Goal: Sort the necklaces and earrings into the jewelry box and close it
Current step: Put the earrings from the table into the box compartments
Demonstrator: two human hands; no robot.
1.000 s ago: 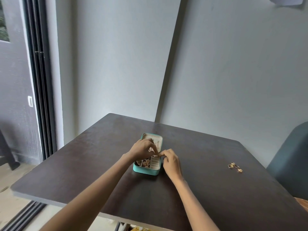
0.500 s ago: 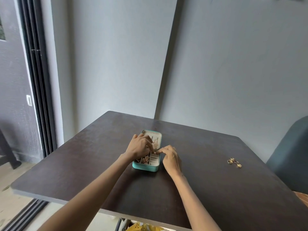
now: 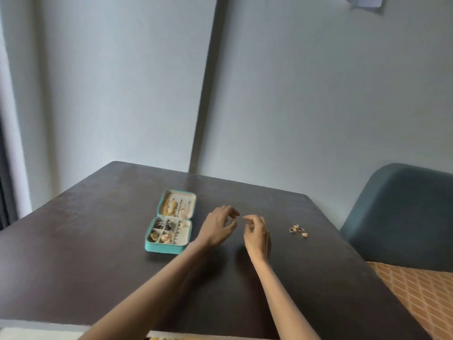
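Both hands are now clear of the open teal zip-around jewelry box [image 3: 169,229], having been working over its compartments half a second ago; the left hand [image 3: 217,229] and right hand [image 3: 257,238] are hovering just right of it above the dark wooden table [image 3: 98,266], fingers loosely curled, fingertips nearly meeting, seemingly holding nothing, though blur is hiding anything tiny, and appear to be heading for the small cluster of gold earrings [image 3: 298,230] lying farther right, still unsorted

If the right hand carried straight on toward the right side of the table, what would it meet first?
Most likely the small cluster of gold rings lying on the table. Bare tabletop lies between them and the right hand. The hand's height above the surface is unclear, so it might pass over them.
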